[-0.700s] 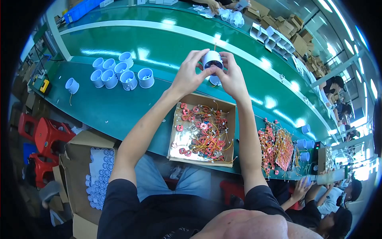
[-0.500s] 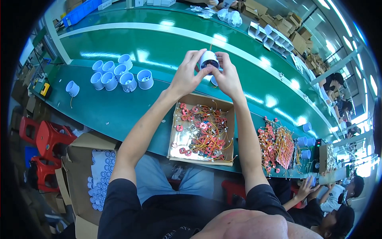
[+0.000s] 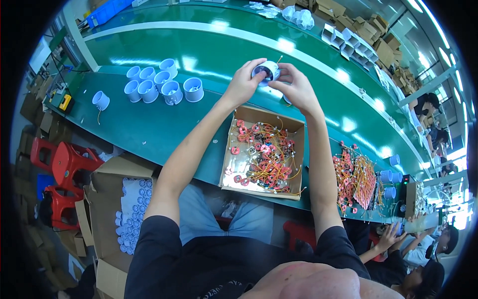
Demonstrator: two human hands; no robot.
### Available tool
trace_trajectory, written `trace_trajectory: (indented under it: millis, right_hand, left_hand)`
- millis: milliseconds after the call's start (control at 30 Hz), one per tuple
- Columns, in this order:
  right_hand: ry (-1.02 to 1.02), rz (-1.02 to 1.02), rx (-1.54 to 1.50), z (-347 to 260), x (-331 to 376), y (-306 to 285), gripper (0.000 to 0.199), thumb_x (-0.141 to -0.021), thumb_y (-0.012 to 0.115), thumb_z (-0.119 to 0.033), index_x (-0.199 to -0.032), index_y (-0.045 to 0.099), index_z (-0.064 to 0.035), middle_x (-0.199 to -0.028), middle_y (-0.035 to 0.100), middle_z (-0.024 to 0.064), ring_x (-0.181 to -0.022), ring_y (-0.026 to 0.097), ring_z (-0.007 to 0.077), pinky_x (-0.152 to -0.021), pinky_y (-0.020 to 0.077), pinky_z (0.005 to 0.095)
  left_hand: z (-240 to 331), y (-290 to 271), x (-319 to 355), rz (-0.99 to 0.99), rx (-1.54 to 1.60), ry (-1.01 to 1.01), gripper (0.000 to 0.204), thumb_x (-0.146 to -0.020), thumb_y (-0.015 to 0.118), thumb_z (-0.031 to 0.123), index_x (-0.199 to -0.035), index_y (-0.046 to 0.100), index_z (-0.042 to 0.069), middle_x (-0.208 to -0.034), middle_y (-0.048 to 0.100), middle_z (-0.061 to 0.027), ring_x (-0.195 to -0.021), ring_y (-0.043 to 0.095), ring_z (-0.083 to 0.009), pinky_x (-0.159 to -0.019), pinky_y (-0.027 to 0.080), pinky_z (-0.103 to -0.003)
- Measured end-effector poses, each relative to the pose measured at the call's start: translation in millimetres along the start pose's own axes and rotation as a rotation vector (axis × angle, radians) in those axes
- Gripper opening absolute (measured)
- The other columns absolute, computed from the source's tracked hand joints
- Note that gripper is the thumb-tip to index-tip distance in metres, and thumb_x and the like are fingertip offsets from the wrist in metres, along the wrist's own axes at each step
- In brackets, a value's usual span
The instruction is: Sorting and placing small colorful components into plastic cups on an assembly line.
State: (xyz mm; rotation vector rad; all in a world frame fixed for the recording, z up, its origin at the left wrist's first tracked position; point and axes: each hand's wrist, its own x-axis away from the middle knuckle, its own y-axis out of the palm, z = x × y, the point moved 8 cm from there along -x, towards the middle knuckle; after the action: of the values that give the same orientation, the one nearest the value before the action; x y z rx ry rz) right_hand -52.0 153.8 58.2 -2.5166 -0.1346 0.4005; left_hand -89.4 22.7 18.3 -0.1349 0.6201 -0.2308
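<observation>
Above the green bench, a whitish-blue plastic cup (image 3: 272, 66) is held between my two hands, its dark open end turned toward me. My left hand (image 3: 243, 85) grips its left side, the thumb reaching into the opening. The fingers of my right hand (image 3: 299, 90) close on its right side. An orange wire sticks out at the cup's far end. What lies inside the cup is too dark to make out. Below my hands, a shallow cardboard box (image 3: 226, 169) holds many small red round parts with orange wires. Another blue cup (image 3: 287, 100) is mostly hidden behind my right hand.
Several blue cups (image 3: 193, 90) stand in a group at left, with a single wired cup (image 3: 101, 100) further left. Wired red parts (image 3: 361, 182) are heaped at right. A large carton (image 3: 107, 199) of cups stands lower left by red stools (image 3: 67, 162). A co-worker's hand (image 3: 387, 238) shows at lower right.
The cup has been tilted, showing more of its opening, and my left thumb now reaches into it. My right thumb has drawn back from the opening. The whole view has shifted slightly.
</observation>
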Motion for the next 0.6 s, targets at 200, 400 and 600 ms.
trace_trajectory:
  millis: [200, 400, 600]
  right_hand:
    - [0.068, -0.015, -0.37, 18.9, -12.3, 14.1, 0.05, -0.077, 0.07, -0.016, -0.12, 0.055, 0.0064, -0.1, 0.067, 0.0152, -0.093, 0.065, 0.0213, -0.08, 0.052, 0.0295]
    - [0.068, -0.029, -0.333, 26.4, -11.2, 18.9, 0.049, -0.078, 0.068, -0.014, -0.12, 0.054, 0.0077, -0.099, 0.067, 0.015, -0.09, 0.065, 0.0198, -0.078, 0.0514, 0.0277]
    - [0.085, 0.038, -0.122, 23.2, -8.3, 19.3, 0.046, -0.08, 0.066, -0.013, -0.12, 0.053, 0.0086, -0.102, 0.065, 0.0146, -0.096, 0.063, 0.0189, -0.086, 0.0484, 0.0285]
  left_hand:
    - [-13.1, -11.9, -4.2, 0.041, 0.052, -0.035, 0.041, -0.093, 0.058, 0.023, -0.128, 0.054, 0.002, -0.116, 0.061, -0.0134, -0.107, 0.058, -0.0216, -0.093, 0.043, -0.031]
    - [-13.7, -9.3, -1.4, 0.05, 0.07, -0.098, 0.036, -0.089, 0.061, 0.02, -0.12, 0.058, 0.0, -0.113, 0.062, -0.0168, -0.103, 0.06, -0.0257, -0.089, 0.046, -0.033]
    - [-27.7, -10.8, -0.5, 0.101, 0.038, -0.096, 0.032, -0.088, 0.063, 0.019, -0.114, 0.06, 0.0, -0.11, 0.064, -0.0181, -0.1, 0.063, -0.0289, -0.086, 0.048, -0.035]
